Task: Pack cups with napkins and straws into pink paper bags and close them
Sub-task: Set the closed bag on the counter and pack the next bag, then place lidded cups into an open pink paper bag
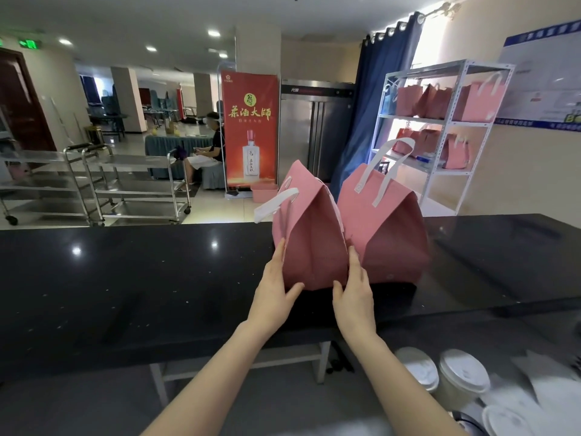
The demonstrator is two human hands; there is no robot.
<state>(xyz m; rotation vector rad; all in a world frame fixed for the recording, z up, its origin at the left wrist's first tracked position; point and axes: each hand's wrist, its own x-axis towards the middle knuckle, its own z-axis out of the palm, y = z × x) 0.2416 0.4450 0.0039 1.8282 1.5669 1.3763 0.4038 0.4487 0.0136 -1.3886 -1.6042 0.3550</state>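
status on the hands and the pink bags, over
Left hand and right hand open, pressing sides of near pink bag. Bag closed, on black counter beside second bag. Lidded cups lower right; nothing blocking.

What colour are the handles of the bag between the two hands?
White handles on the pink bag; the head view shows them best.

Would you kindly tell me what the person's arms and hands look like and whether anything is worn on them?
The left forearm and right forearm are bare, no sleeves in view. The left hand and right hand wear no gloves, and no rings, watch or bracelet show.
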